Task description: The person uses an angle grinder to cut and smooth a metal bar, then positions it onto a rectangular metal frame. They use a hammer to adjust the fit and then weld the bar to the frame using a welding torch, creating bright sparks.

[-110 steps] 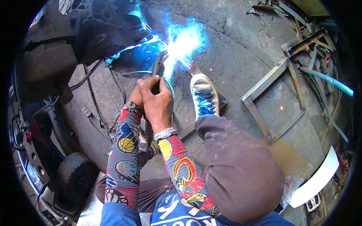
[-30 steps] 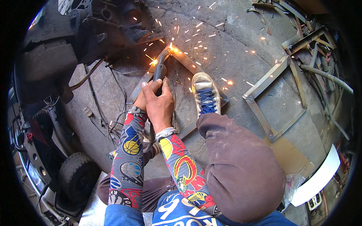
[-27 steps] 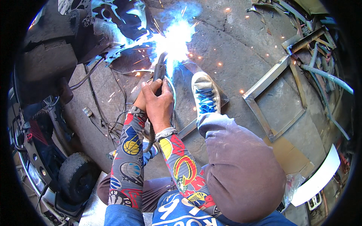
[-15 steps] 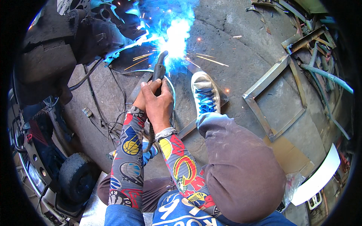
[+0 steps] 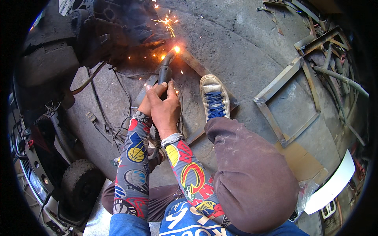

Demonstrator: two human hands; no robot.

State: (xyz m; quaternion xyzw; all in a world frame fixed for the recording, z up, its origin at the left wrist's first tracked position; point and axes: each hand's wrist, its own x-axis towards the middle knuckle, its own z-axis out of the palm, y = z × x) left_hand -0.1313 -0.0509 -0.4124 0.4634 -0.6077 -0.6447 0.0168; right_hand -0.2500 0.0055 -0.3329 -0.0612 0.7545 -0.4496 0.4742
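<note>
Both of my hands are closed together round a black welding torch (image 5: 165, 73), pointed away from me. My right hand (image 5: 167, 112) lies on top and partly covers my left hand (image 5: 145, 107), whose fingers are mostly hidden. The torch's bent neck ends by a glowing orange spot at the far corner of a steel frame (image 5: 193, 63) on the ground. Sparks fly beyond that spot. My shoe (image 5: 214, 98) with blue laces rests on the frame's right side. A ribbed torch cable (image 5: 157, 141) runs back beneath my wrists.
A second steel frame (image 5: 278, 80) lies at the right, near scrap metal (image 5: 334, 63). Dark greasy machinery (image 5: 51, 67) looms at the upper left, above a tyre (image 5: 81, 180). Thin cables (image 5: 96, 96) cross the floor. Cardboard (image 5: 302, 161) and a white curved panel (image 5: 332, 185) sit lower right.
The bright blue-white arc and its smoke have gone, leaving an orange glow and scattered sparks. The torch and both hands have stayed almost in place.
</note>
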